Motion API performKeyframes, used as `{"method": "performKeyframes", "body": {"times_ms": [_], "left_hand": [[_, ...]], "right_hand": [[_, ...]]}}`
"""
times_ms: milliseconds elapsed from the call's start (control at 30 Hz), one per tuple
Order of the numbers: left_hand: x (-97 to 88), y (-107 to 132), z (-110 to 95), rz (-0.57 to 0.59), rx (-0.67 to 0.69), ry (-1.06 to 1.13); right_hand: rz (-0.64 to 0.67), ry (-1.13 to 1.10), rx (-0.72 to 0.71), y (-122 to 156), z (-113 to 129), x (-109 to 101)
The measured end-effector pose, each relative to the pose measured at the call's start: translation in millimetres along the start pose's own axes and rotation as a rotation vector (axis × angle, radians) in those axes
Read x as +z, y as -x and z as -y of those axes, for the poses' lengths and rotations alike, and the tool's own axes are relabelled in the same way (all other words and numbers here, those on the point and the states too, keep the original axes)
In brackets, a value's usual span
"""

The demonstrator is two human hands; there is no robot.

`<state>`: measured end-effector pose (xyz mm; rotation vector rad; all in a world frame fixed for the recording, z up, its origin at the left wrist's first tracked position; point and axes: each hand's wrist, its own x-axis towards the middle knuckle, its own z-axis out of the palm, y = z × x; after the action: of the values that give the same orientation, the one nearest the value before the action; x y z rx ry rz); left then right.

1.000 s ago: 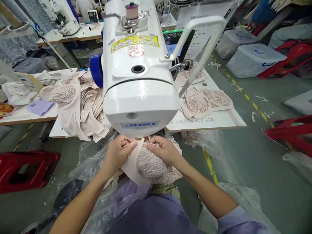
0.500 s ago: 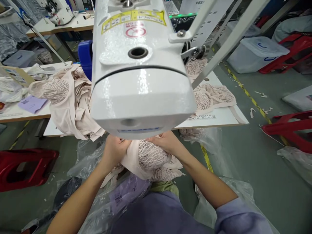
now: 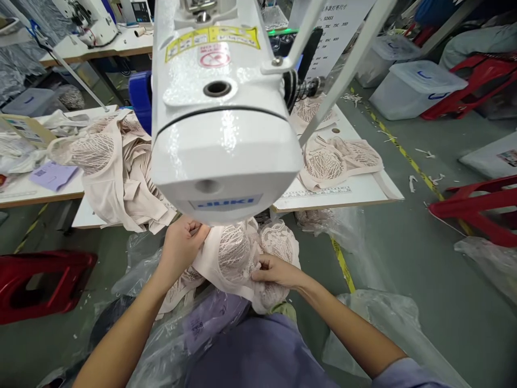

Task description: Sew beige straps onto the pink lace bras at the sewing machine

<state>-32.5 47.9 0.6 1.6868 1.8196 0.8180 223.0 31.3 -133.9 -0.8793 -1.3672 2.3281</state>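
One beige lace bra (image 3: 236, 256) lies in our hands, just below the front of one JUKI sewing machine (image 3: 226, 156). Our left hand (image 3: 184, 237) pinches its band, thumb against fingers; our right hand (image 3: 277, 272) pinches its lace. We count two lavender slips (image 3: 54, 176), one on the left table (image 3: 16, 189).

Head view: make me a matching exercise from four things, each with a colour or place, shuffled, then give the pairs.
Column one:
1. Left hand
2. JUKI machine
3. Right hand
4. Left stool

Column two:
A. red
B. on the bra, lower in the picture
C. on the bra, higher in the picture
D. white

Pairs: 1-C; 2-D; 3-B; 4-A
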Motion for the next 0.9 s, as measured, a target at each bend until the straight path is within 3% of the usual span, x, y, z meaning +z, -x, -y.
{"method": "performKeyframes", "body": {"times_ms": [167, 333, 433, 500, 567, 633, 733, 800, 833, 900], "left_hand": [[2.7, 4, 0, 0.007, 0.006, 0.049], [4.4, 8, 5, 0.029, 0.027, 0.042], [1.9, 12, 11, 0.007, 0.082, -0.046], [0.4, 19, 11, -0.071, 0.154, -0.115], [0.7, 31, 2, -0.157, 0.255, -0.117], [3.2, 46, -17, -0.168, 0.391, -0.034], [9.6, 69, -49, 0.021, 0.745, 0.088], [14.5, 78, -62, 0.257, 0.928, 0.055], [16.7, 79, -64, 0.400, 0.930, 0.017], [20.0, 77, -59, 0.677, 0.736, -0.052]], "right_hand": [[-0.154, -0.296, 0.043, 16, -22, -5], [-0.364, -0.384, -0.024, 33, -8, -1], [-0.400, -0.319, -0.067, 49, 10, 3], [-0.367, -0.213, -0.097, 60, 22, 3], [-0.322, -0.059, -0.110, 69, 34, 4], [-0.298, 0.141, -0.134, 75, 48, 7], [-0.176, 0.497, -0.237, 81, 77, 25], [0.044, 0.710, -0.286, 82, 96, 43], [0.155, 0.792, -0.284, 83, 104, 53], [0.271, 0.927, -0.226, 84, 112, 68]]}}
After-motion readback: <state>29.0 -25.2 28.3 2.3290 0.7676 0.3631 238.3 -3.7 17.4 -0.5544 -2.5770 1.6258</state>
